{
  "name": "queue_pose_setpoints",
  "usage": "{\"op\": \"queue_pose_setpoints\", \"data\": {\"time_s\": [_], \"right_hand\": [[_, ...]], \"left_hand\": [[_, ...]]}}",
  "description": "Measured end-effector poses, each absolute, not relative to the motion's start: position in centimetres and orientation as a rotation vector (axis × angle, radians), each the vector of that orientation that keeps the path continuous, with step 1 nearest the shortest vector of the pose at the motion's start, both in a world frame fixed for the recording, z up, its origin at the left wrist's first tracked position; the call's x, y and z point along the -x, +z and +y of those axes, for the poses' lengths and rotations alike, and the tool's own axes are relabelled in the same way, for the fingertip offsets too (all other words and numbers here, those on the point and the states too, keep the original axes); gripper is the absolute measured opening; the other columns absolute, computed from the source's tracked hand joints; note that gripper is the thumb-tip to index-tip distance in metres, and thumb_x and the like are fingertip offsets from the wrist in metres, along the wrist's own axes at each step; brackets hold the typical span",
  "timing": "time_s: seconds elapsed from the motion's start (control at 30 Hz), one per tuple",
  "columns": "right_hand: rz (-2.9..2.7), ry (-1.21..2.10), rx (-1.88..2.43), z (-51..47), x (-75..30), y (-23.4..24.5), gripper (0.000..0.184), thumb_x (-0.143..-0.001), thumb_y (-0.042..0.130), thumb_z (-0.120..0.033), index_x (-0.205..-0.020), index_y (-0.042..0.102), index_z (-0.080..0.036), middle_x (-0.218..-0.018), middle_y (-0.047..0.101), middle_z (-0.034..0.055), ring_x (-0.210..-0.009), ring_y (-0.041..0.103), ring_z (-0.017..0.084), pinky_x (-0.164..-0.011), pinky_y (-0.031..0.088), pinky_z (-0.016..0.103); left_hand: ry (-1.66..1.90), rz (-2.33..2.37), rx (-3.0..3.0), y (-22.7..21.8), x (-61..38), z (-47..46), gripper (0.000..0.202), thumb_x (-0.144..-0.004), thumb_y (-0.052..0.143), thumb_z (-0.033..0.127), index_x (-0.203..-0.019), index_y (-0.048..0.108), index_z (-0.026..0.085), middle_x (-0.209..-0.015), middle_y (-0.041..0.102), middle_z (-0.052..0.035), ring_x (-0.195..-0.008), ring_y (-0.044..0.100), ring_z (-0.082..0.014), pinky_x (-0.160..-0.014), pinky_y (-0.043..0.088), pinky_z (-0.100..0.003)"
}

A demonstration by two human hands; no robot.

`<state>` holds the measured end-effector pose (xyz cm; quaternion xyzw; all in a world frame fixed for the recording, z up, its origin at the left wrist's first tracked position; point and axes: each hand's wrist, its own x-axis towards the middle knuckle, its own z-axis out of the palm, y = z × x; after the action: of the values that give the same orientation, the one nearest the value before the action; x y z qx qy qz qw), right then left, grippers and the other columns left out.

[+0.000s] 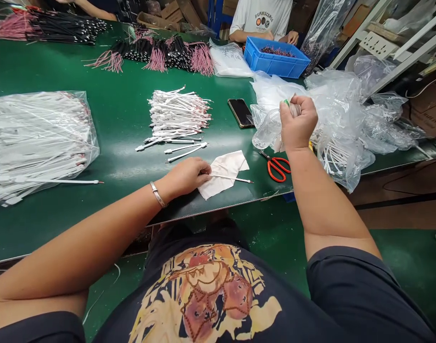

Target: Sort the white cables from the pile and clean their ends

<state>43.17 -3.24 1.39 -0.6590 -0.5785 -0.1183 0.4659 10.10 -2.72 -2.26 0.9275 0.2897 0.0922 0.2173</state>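
My left hand (189, 178) rests on the table edge, its thumb and fingers pinching the near end of a thin white cable (235, 178). The cable lies across a crumpled off-white cloth (227, 169), its tip pointing right. Raised above the right side of the table, my right hand (299, 121) is closed round a small whitish thing with a green spot; its kind is unclear. A clear, bottle-like plastic piece (266, 131) shows just left of that hand. Red-handled scissors (277, 167) lie below it, partly behind my forearm.
White cables form a pile (178, 114) mid-table, with a full clear bag (39, 138) at left. A phone (240, 113), plastic bags (341, 105) and a blue bin (277, 59) stand beyond. Black-and-pink wire bundles (161, 52) line the back; other people sit there.
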Motion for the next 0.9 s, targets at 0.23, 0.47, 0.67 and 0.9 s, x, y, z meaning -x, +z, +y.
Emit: {"op": "queue_pose_setpoints", "data": {"time_s": [0.23,0.47,0.67,0.9], "right_hand": [[-1.291,-0.44,1.58,-4.7,-42.0,2.0,0.025,-0.082,0.059,-0.03,-0.103,0.064,-0.016,-0.098,0.058,0.008,-0.097,0.057,0.022,-0.094,0.042,0.044],[-1.878,-0.086,1.573,-10.9,-33.3,0.9,0.032,-0.092,0.041,-0.023,-0.116,0.063,-0.027,-0.09,0.057,0.0059,-0.087,0.056,0.019,-0.083,0.045,0.035],[-2.125,0.139,1.677,-12.1,-29.3,-2.7,0.037,-0.091,0.039,-0.015,-0.121,0.061,-0.019,-0.085,0.056,0.0081,-0.083,0.053,0.02,-0.077,0.043,0.031],[-2.334,-0.002,1.788,-11.8,-27.4,-4.0,0.034,-0.092,0.038,-0.014,-0.119,0.059,-0.016,-0.091,0.056,0.0105,-0.086,0.047,0.023,-0.076,0.039,0.033]], "left_hand": [[0.062,0.847,-2.447,-0.9,-10.7,-1.6,0.026,-0.08,0.049,0.035,-0.083,0.069,0.019,-0.076,0.068,-0.0027,-0.065,0.056,-0.0147,-0.057,0.036,-0.023],[-0.032,0.938,-2.309,-0.7,-11.5,-0.5,0.025,-0.075,0.054,0.038,-0.081,0.068,0.019,-0.067,0.066,-0.0006,-0.059,0.054,-0.0146,-0.051,0.032,-0.024],[0.236,0.902,-2.248,-1.8,-10.8,-1.1,0.024,-0.076,0.056,0.036,-0.09,0.065,0.018,-0.075,0.066,-0.0008,-0.064,0.055,-0.0135,-0.057,0.037,-0.024],[0.325,0.93,-2.3,-2.9,-10.7,-2.0,0.022,-0.078,0.056,0.034,-0.086,0.068,0.018,-0.08,0.068,-0.0029,-0.067,0.057,-0.0146,-0.062,0.04,-0.025]]}}
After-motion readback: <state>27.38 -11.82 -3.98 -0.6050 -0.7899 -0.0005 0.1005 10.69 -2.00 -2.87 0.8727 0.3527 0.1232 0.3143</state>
